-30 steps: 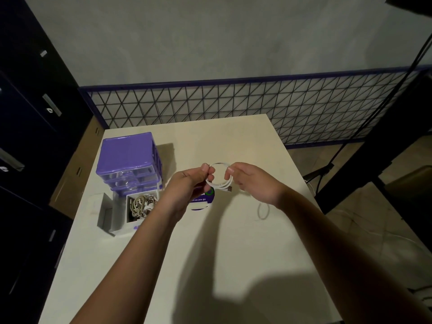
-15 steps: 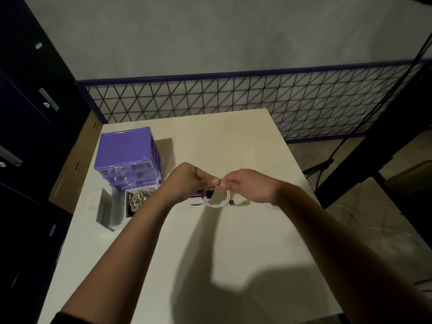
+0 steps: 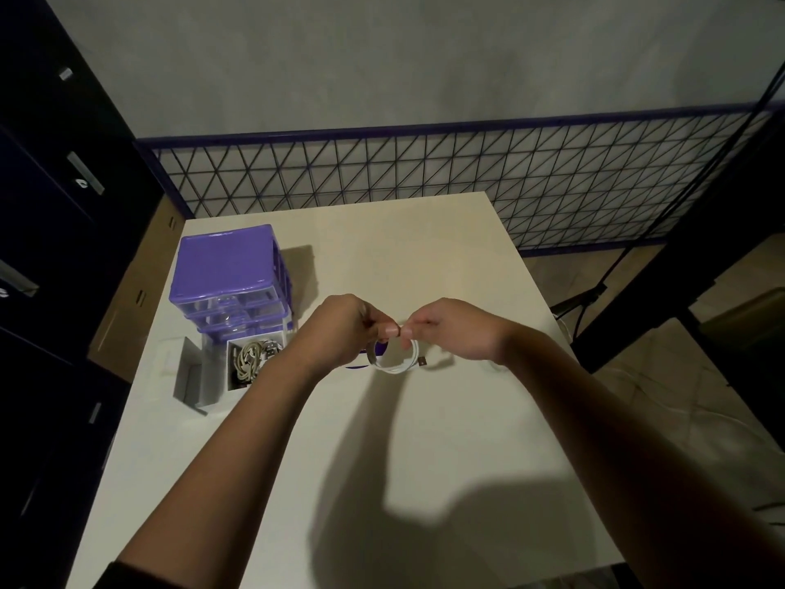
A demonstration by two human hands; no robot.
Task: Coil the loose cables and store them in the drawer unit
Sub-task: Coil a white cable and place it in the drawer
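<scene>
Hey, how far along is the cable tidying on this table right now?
Partly done. The open bottom drawer of the purple plastic drawer unit already holds a bundle of pale coiled cables. In hand: the left hand and right hand pinch a small white cable coil above the white table. Left: put that coil in the drawer and close it. Other loose cables aren't clearly visible.

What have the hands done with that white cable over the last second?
The left hand and right hand drew together until their fingertips meet, pinching the top of the coiled white cable, which now hangs as a loop below them instead of standing up between them. The purple plastic drawer unit and its open drawer of cables stayed put.
</scene>
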